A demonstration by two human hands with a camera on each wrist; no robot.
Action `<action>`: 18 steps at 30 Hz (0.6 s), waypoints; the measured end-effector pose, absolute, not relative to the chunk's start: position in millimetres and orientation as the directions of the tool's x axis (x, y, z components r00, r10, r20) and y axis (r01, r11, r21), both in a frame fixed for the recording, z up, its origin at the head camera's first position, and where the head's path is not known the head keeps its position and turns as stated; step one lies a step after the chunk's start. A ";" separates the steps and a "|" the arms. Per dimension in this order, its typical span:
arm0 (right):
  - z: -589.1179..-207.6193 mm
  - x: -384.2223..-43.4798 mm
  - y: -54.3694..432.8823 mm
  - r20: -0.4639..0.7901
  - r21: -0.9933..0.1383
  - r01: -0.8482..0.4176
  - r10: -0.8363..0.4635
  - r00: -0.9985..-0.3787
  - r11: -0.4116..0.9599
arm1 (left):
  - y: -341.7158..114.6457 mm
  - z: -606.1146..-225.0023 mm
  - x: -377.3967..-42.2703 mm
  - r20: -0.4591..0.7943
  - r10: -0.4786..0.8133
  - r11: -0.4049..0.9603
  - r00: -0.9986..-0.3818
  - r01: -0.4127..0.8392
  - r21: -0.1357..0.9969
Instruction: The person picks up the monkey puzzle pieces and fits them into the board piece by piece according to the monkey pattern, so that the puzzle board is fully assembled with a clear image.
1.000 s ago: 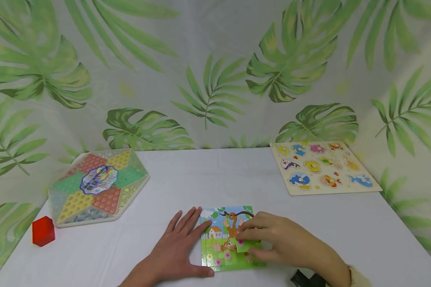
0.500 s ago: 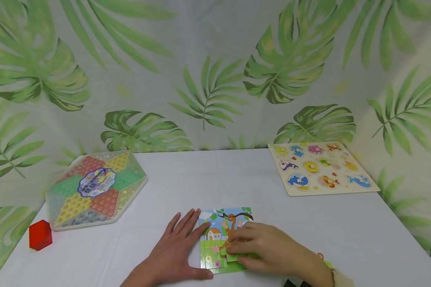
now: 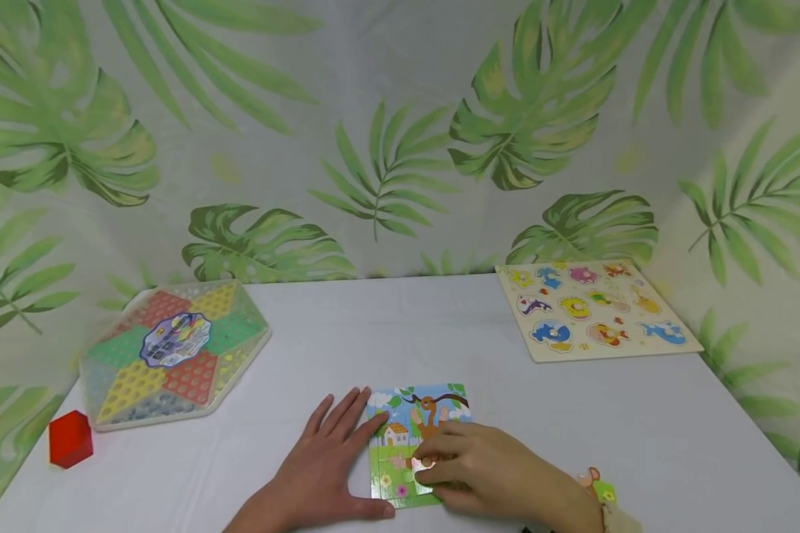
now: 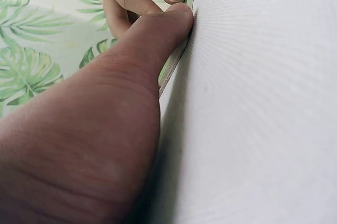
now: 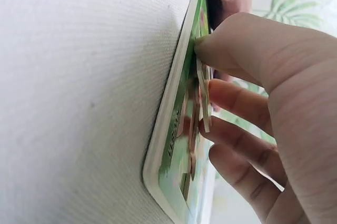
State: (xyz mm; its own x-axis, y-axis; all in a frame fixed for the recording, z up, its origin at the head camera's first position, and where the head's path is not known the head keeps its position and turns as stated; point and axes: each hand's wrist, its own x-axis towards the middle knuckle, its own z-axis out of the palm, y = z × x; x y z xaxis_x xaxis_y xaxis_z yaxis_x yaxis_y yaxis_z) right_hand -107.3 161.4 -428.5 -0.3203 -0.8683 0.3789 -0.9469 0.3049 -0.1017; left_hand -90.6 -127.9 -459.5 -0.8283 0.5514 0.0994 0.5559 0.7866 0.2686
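Observation:
A square jigsaw puzzle [image 3: 390,485] with a monkey, a house and flowers lies in its tray at the table's front. My left hand [image 3: 327,470] rests along its left side, fingers spread, with the thumb at the lower left corner. Over the lower middle of the picture, my right hand [image 3: 490,470] pinches a jigsaw piece [image 5: 204,95] between thumb and fingers. The right wrist view has that piece tilted, one end raised above the tray [image 5: 174,103]. Bare recesses show in the tray near it. My fingers hide the puzzle's lower right in the head view.
Beside my right forearm lies a loose jigsaw piece [image 3: 600,488]. A hexagonal Chinese checkers board [image 3: 180,355] stands at the back left, with a red block [image 3: 70,440] in front. At the back right is a wooden sea-animal peg puzzle [image 3: 596,311].
My right hand has moved left and slightly down over the puzzle with the piece. The loose piece beside my forearm has come into view. My left hand stays in place.

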 end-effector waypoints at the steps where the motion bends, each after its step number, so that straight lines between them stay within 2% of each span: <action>1: -428.4 -107.1 161.2 0.375 -0.100 -0.946 -0.869 -0.322 0.308 | -128.3 -459.6 -90.4 0.101 0.552 0.786 -0.828 0.557 0.269; 7: -427.6 -104.3 160.9 0.310 -0.100 -0.932 -0.879 -0.361 0.348 | -127.9 -459.0 -91.7 0.084 0.552 0.784 -0.830 0.551 0.286; 18: -426.8 -101.5 161.9 0.285 -0.090 -0.930 -0.885 -0.367 0.356 | -127.4 -458.3 -91.2 0.072 0.545 0.790 -0.835 0.540 0.291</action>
